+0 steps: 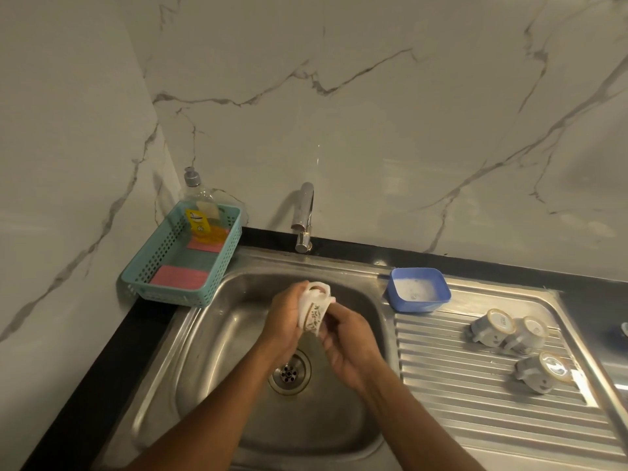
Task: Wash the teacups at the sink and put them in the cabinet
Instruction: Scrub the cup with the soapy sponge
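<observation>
Over the steel sink basin [210,351] I hold a white teacup [313,312] with a floral band and gold rim, tilted with its handle up. My left hand [287,316] grips it from the left side. My right hand [346,341] has its fingers curled at the cup's rim on the right; whether it holds a sponge is hidden. Three more teacups [494,328] [530,334] [543,370] lie upside down on the ribbed drainboard [458,385] to the right. No water runs from the tap [304,215].
A blue tub [419,289] of soapy water sits at the drainboard's back left corner. A teal basket [183,256] left of the sink holds a dish-soap bottle [204,212] and pink sponges. Marble walls rise behind and to the left. The drain [289,372] lies under my hands.
</observation>
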`<state>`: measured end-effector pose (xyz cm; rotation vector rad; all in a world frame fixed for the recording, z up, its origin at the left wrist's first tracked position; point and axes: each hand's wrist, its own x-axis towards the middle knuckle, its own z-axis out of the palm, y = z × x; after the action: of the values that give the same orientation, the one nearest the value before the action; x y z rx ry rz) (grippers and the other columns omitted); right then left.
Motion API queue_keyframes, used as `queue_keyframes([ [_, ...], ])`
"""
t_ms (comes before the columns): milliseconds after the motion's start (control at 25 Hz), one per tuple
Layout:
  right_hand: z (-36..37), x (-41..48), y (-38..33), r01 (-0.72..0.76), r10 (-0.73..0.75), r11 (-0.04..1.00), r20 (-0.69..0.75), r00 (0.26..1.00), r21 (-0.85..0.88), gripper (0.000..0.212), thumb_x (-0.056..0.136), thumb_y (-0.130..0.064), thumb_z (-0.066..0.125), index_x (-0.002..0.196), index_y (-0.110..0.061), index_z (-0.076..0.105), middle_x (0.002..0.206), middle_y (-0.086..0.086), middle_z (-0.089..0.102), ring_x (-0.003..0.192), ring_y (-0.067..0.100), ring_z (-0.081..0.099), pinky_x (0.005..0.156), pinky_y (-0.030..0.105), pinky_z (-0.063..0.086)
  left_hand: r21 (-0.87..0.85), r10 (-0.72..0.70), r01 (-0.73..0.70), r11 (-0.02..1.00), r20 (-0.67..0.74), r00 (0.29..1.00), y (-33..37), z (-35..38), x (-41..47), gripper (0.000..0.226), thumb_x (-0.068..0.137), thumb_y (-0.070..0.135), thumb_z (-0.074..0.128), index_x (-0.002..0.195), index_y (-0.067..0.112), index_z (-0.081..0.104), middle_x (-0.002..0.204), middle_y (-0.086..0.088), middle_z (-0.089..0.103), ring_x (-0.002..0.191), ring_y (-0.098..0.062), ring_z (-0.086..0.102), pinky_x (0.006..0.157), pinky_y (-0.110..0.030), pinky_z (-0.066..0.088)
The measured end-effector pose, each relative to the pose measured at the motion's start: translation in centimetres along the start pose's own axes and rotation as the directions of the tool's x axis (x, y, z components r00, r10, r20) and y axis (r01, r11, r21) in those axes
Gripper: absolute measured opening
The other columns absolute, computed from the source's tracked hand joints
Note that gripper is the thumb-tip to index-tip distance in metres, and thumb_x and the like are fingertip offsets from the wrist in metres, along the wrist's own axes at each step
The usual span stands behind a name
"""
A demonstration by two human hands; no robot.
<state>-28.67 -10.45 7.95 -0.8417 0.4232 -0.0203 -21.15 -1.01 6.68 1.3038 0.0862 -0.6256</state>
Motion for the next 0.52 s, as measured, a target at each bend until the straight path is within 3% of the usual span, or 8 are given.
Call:
queue_keyframes([
  [40,1.0,-0.2,0.4,0.019,-0.017,0.999,-0.038,0.999,0.045,0.026,0.101,-0.007,0.051,0.109,0.006,0.072,0.098,0.019,0.072,0.088,0.022,0.068,0.077,0.031,0.054,-0.016,0.039,-0.040,0.999,-0.057,0.998,0.2,0.5,0.2,0.039,0.082,0.041,0.061,0.085,0.005,0.078,0.092,-0.036,0.068,0.080,-0.034,0.067,0.076,-0.045,0.049],
  [120,1.0,-0.3,1.8,0.229,-0.253,0.930,-0.049,0.966,-0.289,0.022,0.099,-0.005,0.050,0.100,0.005,0.070,0.086,0.012,0.071,0.075,0.016,0.064,0.068,0.032,0.051,-0.020,0.021,-0.024,1.000,-0.136,0.991,0.6,0.9,0.4,0.035,0.087,0.027,0.056,0.062,0.009,0.072,0.067,-0.024,0.064,0.058,-0.024,0.065,0.061,-0.037,0.047],
  [200,-1.1,-0.4,2.1,0.475,-0.447,0.474,0.263,0.855,-0.741,0.015,0.096,-0.006,0.053,0.087,-0.001,0.064,0.079,0.003,0.064,0.068,0.002,0.056,0.062,0.024,0.046,-0.023,-0.078,0.075,0.997,-0.174,0.982,0.9,0.9,0.6,0.041,0.089,0.017,0.052,0.050,0.013,0.061,0.053,-0.009,0.056,0.044,-0.018,0.056,0.050,-0.030,0.041],
  [240,-2.2,-0.1,1.3,0.553,-0.390,0.236,0.443,0.807,-0.799,0.013,0.095,-0.007,0.055,0.088,-0.003,0.065,0.084,-0.001,0.064,0.072,-0.002,0.056,0.067,0.017,0.045,-0.011,-0.136,0.137,0.991,-0.200,0.970,0.8,0.8,0.6,0.041,0.088,0.015,0.051,0.048,0.013,0.058,0.050,-0.006,0.053,0.041,-0.018,0.054,0.048,-0.029,0.040],
  [280,-3.1,0.1,0.5,0.604,-0.290,0.082,0.561,0.775,-0.793,0.013,0.095,-0.008,0.056,0.093,-0.004,0.068,0.090,-0.003,0.065,0.078,-0.002,0.058,0.072,0.012,0.045,0.000,-0.181,0.185,0.983,-0.213,0.960,0.4,0.6,0.4,0.039,0.088,0.015,0.051,0.049,0.012,0.056,0.047,-0.005,0.052,0.039,-0.018,0.052,0.047,-0.028,0.039],
  [320,-3.7,0.1,-0.4,0.624,-0.214,0.009,0.608,0.765,-0.782,0.015,0.096,-0.009,0.057,0.096,-0.004,0.071,0.093,-0.002,0.067,0.082,0.001,0.061,0.074,0.010,0.045,0.006,-0.209,0.215,0.977,-0.210,0.955,0.1,0.7,0.1,0.037,0.088,0.014,0.050,0.052,0.010,0.056,0.045,-0.004,0.052,0.038,-0.018,0.052,0.045,-0.027,0.039],
  [400,-4.1,-1.0,-1.4,0.541,-0.269,0.076,0.506,0.820,-0.837,0.017,0.098,-0.014,0.060,0.097,-0.008,0.075,0.091,-0.001,0.072,0.080,0.008,0.067,0.068,0.014,0.051,0.036,-0.221,0.234,0.972,-0.214,0.952,-0.3,0.8,0.0,0.033,0.090,0.018,0.052,0.060,0.007,0.061,0.050,-0.006,0.059,0.042,-0.019,0.057,0.046,-0.027,0.044],
  [520,-4.6,-2.1,-1.7,0.263,-0.390,0.593,0.014,0.921,-0.761,0.022,0.101,-0.016,0.055,0.094,-0.011,0.075,0.085,0.002,0.075,0.079,0.013,0.071,0.062,0.027,0.055,0.093,-0.192,0.220,0.971,-0.244,0.950,-0.5,0.2,0.3,0.028,0.088,0.027,0.056,0.070,0.008,0.067,0.061,-0.008,0.066,0.053,-0.022,0.063,0.053,-0.029,0.047],
])
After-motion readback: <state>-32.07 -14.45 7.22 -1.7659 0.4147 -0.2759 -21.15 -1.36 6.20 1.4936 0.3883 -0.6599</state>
